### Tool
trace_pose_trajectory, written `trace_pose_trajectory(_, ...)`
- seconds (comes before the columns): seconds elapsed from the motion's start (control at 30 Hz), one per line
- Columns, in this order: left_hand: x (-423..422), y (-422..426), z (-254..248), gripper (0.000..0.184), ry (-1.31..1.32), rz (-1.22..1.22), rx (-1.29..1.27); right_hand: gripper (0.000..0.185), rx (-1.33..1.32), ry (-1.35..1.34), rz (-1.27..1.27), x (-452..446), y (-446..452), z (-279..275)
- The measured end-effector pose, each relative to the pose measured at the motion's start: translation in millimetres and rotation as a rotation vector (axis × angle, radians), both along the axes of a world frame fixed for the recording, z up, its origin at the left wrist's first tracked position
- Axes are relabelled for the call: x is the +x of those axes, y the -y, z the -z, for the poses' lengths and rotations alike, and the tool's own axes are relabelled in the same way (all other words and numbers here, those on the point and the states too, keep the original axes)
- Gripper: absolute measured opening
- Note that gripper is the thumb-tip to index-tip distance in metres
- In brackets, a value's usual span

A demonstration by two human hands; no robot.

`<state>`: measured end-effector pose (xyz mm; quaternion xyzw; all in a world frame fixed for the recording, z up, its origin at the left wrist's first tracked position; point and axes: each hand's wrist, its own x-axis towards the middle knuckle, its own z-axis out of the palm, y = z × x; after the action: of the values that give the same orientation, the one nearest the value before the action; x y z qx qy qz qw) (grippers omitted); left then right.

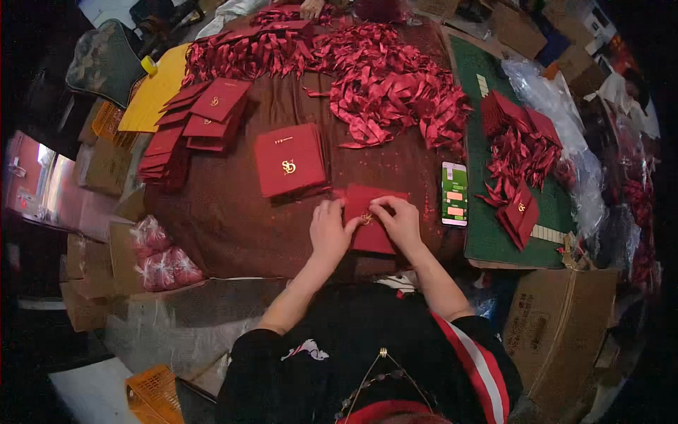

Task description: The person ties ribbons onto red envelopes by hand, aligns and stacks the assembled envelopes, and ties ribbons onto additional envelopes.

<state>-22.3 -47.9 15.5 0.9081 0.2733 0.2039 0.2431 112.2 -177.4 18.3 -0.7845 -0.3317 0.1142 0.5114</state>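
Observation:
A red card with a gold emblem (372, 239) lies on the brown cloth in front of me. My left hand (330, 230) rests at its left edge, with the thumb reaching toward the emblem. On the card's upper right, my right hand (398, 222) has thumb and fingertips pinched together near the emblem; what they hold, if anything, is too small to make out. A squared stack of red cards (289, 159) sits just beyond my left hand. To the right of my right hand lies a phone (454, 194) with its screen lit.
Fanned red cards (219, 99) lie at the left, and a heap of red ribbons (395, 85) at the back. A green mat (487, 247) on the right carries ribboned cards (519, 215). Another person's hand (311, 8) shows at the far edge. Cardboard boxes (558, 332) stand nearby.

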Motion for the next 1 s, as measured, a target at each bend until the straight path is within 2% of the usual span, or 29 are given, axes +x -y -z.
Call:
trace_pose_trajectory(0.03,1,-1,2,0.047,0.046,0.001,0.007,0.019,-0.015,0.115,0.003,0,-3,1)
trace_pose_trajectory(0.1,6,-1,-1,0.046,0.076,-0.035,0.027,0.02,-0.093,0.12,-0.004,1,-7,0)
trace_pose_trajectory(0.2,9,-3,1,0.045,0.161,-0.023,-0.154,0.016,-0.003,0.253,-0.062,1,-15,-1)
trace_pose_trajectory(0.3,14,-7,9,0.047,0.239,-0.002,-0.223,0.013,0.043,0.353,-0.07,2,-24,-7)
trace_pose_trajectory(0.43,12,-9,1,0.048,0.138,0.002,-0.286,0.011,0.042,0.393,-0.072,3,-31,2)
trace_pose_trajectory(0.57,13,-12,14,0.05,0.244,0.038,-0.149,0.012,-0.02,0.435,-0.107,-1,-31,-2)
trace_pose_trajectory(0.6,12,-12,10,0.052,0.198,0.045,-0.221,0.012,0.026,0.477,-0.124,-1,-32,2)
trace_pose_trajectory(0.8,13,-10,18,0.055,0.227,0.097,-0.113,0.011,0.003,0.47,-0.131,-4,-36,1)
trace_pose_trajectory(1.0,10,-15,23,0.055,0.231,0.175,-0.272,0.014,-0.066,0.309,-0.139,6,-35,5)
